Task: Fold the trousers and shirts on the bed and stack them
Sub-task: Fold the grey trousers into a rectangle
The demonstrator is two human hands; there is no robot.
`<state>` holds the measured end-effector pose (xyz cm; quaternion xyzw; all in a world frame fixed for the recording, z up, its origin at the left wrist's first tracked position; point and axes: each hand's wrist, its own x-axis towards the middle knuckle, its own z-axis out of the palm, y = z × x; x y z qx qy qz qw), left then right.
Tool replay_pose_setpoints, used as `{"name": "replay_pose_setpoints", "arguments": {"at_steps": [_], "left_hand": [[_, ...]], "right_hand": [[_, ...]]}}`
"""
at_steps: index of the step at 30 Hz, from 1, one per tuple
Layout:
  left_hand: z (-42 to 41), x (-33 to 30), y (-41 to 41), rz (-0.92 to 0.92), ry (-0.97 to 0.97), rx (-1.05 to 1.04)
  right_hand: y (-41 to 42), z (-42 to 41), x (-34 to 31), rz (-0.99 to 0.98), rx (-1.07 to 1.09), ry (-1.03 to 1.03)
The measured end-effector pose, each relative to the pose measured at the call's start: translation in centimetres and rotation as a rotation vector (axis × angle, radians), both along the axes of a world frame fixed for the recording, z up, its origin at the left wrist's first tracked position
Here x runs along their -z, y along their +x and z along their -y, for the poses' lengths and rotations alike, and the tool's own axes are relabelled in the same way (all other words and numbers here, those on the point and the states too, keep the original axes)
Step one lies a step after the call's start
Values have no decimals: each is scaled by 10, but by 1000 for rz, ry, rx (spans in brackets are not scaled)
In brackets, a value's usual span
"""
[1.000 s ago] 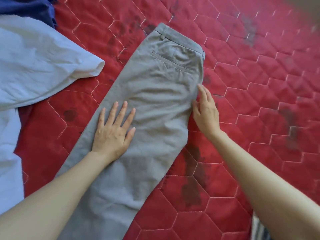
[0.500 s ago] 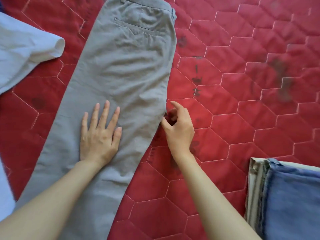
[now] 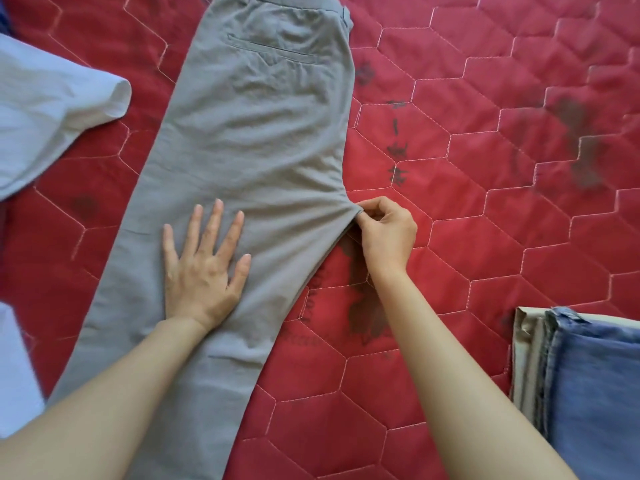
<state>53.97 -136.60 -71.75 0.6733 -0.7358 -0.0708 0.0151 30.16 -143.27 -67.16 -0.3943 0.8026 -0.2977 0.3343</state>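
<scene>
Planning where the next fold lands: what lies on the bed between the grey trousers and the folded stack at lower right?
In the head view, only bare red quilt separates the grey trousers from the folded stack, crossed by the right hand and its forearm.

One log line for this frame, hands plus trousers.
left hand flat on grey trousers | right hand pinching crotch edge | unfolded

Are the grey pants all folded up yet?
Not yet. The grey pants lie long across the bed, legs doubled together; the left hand presses them flat.
</scene>
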Motion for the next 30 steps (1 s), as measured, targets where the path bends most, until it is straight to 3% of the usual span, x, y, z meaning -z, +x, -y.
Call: {"name": "replay_pose_setpoints", "arguments": {"at_steps": [6, 9, 11, 13, 15, 20, 24, 26, 30], "left_hand": [[0, 1, 0, 33, 8, 20], [-1, 0, -1, 19, 0, 12], [-2, 0, -2, -7, 3, 3], [-2, 1, -1, -38, -4, -3], [0, 1, -1, -46, -18, 0], [4, -5, -3, -83, 32, -41], [48, -12, -7, -73, 77, -18], [88, -14, -11, -53, 57, 23], [136, -5, -16, 2, 10, 80]], "right_hand": [[2, 9, -38, -147, -165, 274], [48, 21, -45, -349, -229, 25], [105, 31, -34, -413, -426, -96], [145, 33, -10, -542, -681, -45], [139, 27, 18, -678, -791, 19], [53, -9, 34, -812, -543, 20], [42, -14, 24, -788, -411, 203], [48, 0, 18, -769, -312, 191], [92, 74, 15, -775, -610, -133]]}}
